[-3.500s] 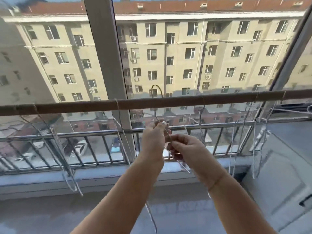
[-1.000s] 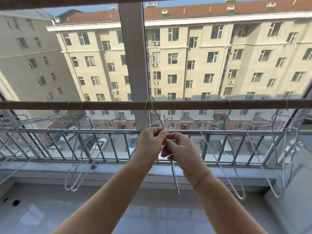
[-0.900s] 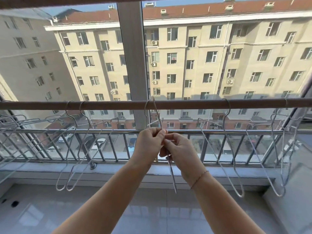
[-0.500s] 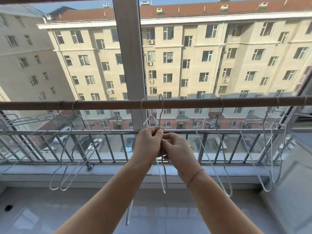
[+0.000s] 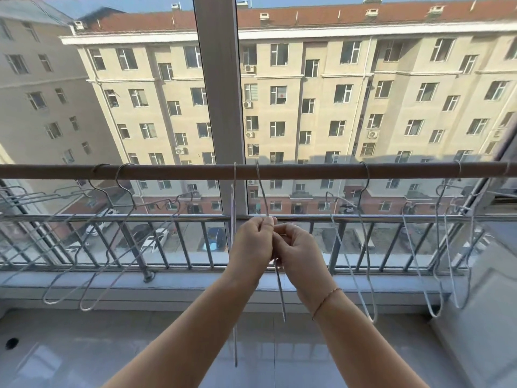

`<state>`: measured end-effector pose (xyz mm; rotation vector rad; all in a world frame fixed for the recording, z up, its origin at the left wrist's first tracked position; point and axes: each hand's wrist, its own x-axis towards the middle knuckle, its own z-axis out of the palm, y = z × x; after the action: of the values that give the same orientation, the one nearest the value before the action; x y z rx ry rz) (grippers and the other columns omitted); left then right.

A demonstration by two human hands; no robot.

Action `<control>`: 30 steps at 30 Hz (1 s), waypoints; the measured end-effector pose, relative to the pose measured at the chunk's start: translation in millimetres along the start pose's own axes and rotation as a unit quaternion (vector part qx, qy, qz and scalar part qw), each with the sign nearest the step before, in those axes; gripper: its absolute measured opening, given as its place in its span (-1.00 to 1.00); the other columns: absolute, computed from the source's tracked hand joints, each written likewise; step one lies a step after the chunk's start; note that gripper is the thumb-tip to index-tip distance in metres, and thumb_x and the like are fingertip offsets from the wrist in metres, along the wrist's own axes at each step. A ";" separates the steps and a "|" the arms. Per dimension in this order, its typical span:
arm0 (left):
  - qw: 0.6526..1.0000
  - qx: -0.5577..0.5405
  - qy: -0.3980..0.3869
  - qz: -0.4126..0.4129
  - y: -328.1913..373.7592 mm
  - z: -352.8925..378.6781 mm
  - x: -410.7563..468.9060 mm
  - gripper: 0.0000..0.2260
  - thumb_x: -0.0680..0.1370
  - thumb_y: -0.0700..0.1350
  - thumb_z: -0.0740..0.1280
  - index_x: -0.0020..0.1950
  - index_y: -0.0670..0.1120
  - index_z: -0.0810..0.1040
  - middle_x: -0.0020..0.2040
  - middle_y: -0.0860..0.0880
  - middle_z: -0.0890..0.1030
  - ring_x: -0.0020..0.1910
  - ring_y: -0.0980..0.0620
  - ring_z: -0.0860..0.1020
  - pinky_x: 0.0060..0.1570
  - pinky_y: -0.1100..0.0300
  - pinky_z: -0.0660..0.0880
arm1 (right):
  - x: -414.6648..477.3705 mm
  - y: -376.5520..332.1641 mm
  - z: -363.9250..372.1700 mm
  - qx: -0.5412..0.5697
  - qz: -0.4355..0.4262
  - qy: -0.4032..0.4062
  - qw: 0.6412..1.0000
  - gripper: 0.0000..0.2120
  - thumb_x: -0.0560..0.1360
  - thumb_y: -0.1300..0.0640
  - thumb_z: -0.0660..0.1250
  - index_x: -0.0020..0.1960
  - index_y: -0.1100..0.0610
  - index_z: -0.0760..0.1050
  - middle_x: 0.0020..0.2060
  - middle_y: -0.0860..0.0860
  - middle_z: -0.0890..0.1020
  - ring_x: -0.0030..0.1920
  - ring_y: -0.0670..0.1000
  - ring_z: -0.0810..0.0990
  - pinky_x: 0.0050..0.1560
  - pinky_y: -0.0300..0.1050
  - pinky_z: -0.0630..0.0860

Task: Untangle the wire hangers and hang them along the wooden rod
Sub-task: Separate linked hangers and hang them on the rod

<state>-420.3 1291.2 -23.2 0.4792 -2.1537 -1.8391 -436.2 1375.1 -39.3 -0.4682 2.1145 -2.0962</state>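
Both hands, left hand (image 5: pixel 251 242) and right hand (image 5: pixel 296 250), pinch a thin, light, springy wire hanger (image 5: pixel 279 289) just below the wooden rod (image 5: pixel 307 170); grip near the neck.

window post (image 5: pixel 219 107): pale upright frame, centre of the frame, running from the top edge down behind the railing
railing (image 5: pixel 307 219): metal, horizontal top bar across the middle, slanted uprights below it
sill (image 5: pixel 112 284): grey ledge under the railing, spanning left to right
floor (image 5: pixel 84 354): glossy pale tiles, lower part of the frame, with a small dark drain hole (image 5: pixel 11 343) at lower left
apartment block (image 5: pixel 349 102): beige, many rows of windows, red roof along the top edge, air-conditioner units on the wall
second building (image 5: pixel 36 102): beige, upper left
parked cars (image 5: pixel 155 239): seen through the railing, left of centre, white and dark ones
white panel (image 5: pixel 481 317): lower right corner; what it is cannot be told
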 end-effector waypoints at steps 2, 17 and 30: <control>1.000 0.004 -0.007 0.002 -0.2 -0.9 -0.2 -0.76 0.60 -0.06 0.14 -0.11 -0.06 0.58 -0.13 -0.23 0.65 -0.13 -0.20 0.62 -0.06 -0.10 0.58 | 0.7 -1.2 0.5 0.001 -0.003 0.001 1.000 -0.86 0.53 0.28 0.23 -0.07 0.29 0.55 -0.44 0.02 0.58 -0.49 -0.17 0.53 -0.46 -0.36 0.42; 0.994 0.099 0.024 0.031 -0.7 3.3 -8.1 -0.52 0.56 -0.11 0.22 0.47 -0.10 0.23 0.38 -0.10 0.40 0.38 -0.04 0.37 0.38 -0.03 0.30 | -4.4 5.7 4.1 -0.032 0.024 0.007 0.999 -0.85 0.50 0.19 0.26 -0.23 0.11 0.53 -0.45 -0.06 0.59 -0.40 -0.09 0.53 -0.36 -0.14 0.47; 0.939 0.104 0.146 0.293 20.5 62.6 -66.7 -0.30 0.42 -0.20 0.22 0.51 -0.16 -0.02 0.45 -0.05 0.09 0.49 -0.03 0.09 0.46 -0.09 0.16 | -53.3 -40.0 -102.0 -0.143 -0.128 0.160 0.968 -0.81 0.52 0.19 0.27 0.13 0.10 0.51 -0.02 -0.10 0.63 0.00 -0.23 0.58 -0.02 -0.48 0.46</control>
<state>-386.8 1378.1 -12.2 0.1114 -2.0025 -1.1502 -411.9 1489.0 -3.4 -0.4846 2.6944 -2.1238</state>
